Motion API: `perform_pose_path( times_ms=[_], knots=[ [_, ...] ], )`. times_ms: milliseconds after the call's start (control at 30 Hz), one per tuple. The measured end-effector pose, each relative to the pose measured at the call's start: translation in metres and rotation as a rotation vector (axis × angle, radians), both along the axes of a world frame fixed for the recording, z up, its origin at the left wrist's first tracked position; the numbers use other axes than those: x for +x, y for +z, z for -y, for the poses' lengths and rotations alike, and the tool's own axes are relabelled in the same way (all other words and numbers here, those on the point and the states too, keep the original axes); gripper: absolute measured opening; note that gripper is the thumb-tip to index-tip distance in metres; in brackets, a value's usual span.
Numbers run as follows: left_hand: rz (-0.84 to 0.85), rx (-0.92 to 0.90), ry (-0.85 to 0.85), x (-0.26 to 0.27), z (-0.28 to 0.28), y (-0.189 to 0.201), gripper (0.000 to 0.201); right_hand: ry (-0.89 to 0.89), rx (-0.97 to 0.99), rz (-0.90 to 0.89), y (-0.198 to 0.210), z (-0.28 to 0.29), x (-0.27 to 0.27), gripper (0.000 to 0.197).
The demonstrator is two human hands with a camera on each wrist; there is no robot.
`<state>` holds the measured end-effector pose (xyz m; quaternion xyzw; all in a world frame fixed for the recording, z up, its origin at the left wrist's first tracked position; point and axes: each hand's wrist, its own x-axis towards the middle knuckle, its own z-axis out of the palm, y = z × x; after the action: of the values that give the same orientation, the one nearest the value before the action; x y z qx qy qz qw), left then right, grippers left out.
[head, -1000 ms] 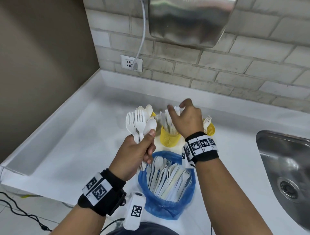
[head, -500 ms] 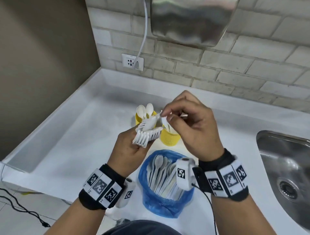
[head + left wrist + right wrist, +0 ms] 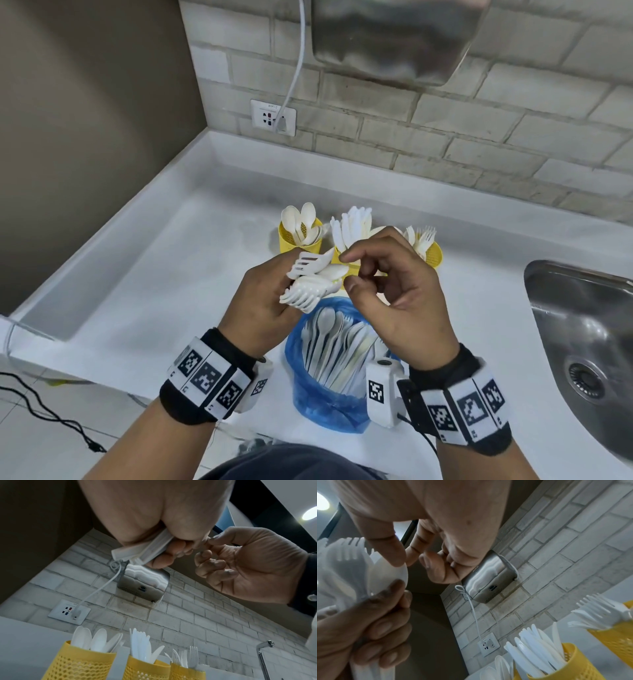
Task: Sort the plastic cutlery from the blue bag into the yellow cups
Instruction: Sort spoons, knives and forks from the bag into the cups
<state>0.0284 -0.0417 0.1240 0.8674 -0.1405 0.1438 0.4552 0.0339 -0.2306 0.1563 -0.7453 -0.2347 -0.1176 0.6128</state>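
My left hand (image 3: 270, 294) grips a bundle of white plastic forks and a spoon (image 3: 308, 291) by the handles, heads pointing right, above the blue bag (image 3: 308, 394) of cutlery. The right hand (image 3: 349, 270) has its index finger and thumb curled round the tip of the spoon bowl (image 3: 392, 574); the other fingers are curled. Behind the hands stand three yellow mesh cups: spoons in the left cup (image 3: 291, 243), knives in the middle cup (image 3: 145, 668), forks in the right cup (image 3: 433, 255). The handle ends (image 3: 137, 551) stick out under my left palm.
A steel sink (image 3: 582, 342) lies at the right of the white counter (image 3: 154, 274), with its tap (image 3: 262, 655) beside it. On the brick wall hang a metal hand dryer (image 3: 394, 41) and a socket (image 3: 273, 116) with a white cable. The counter's raised rim runs along the left.
My left hand has tipped the bundle from upright to sideways. The right hand has come back from the yellow cups to the bundle and closed its fingertips at the spoon.
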Motion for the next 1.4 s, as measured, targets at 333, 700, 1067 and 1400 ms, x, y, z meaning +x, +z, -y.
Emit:
perform_pose_path(
  times_ms=[333, 700, 1067, 1400],
  knots=[
    [-0.094, -0.072, 0.014, -0.005, -0.010, -0.006, 0.041, 0.017, -0.099, 0.085, 0.008, -0.005, -0.009, 0.023],
    [-0.048, -0.070, 0.056, -0.003, -0.014, -0.009, 0.033, 0.153, 0.051, 0.100, 0.019, -0.011, -0.012, 0.005],
    [0.024, 0.017, 0.156, 0.007, -0.015, -0.026, 0.022, 0.223, 0.930, -0.253, 0.029, 0.007, 0.006, 0.017],
    [-0.005, 0.070, 0.260, 0.014, -0.009, -0.030, 0.021, -0.113, 0.131, -0.343, -0.011, -0.046, -0.007, 0.028]
  ],
)
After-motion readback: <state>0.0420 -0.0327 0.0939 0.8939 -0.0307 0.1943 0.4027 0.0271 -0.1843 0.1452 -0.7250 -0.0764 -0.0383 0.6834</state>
